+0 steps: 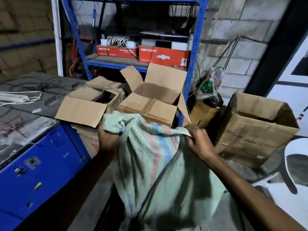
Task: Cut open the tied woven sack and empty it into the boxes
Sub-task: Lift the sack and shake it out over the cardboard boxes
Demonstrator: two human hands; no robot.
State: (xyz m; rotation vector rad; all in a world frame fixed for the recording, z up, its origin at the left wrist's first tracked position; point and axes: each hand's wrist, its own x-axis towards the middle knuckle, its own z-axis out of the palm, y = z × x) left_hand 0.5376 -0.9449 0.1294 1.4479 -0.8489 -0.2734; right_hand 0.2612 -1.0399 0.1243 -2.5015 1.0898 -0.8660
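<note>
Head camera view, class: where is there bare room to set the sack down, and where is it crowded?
Free: the grey worktop between the white power strip and the left cardboard box; the floor patch between the right cardboard box and white plastic chair. Crowded: under the blue metal shelving, where boxes and bags sit close together.

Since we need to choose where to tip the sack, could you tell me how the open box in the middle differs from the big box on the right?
The middle box sits straight below the blue shelving, flaps spread wide, and its inside looks bare. The right box looks larger, stands tilted, carries printed lettering on its side, and its inside is too dark to judge. Both are brown cardboard, and both are open at the top.
</note>
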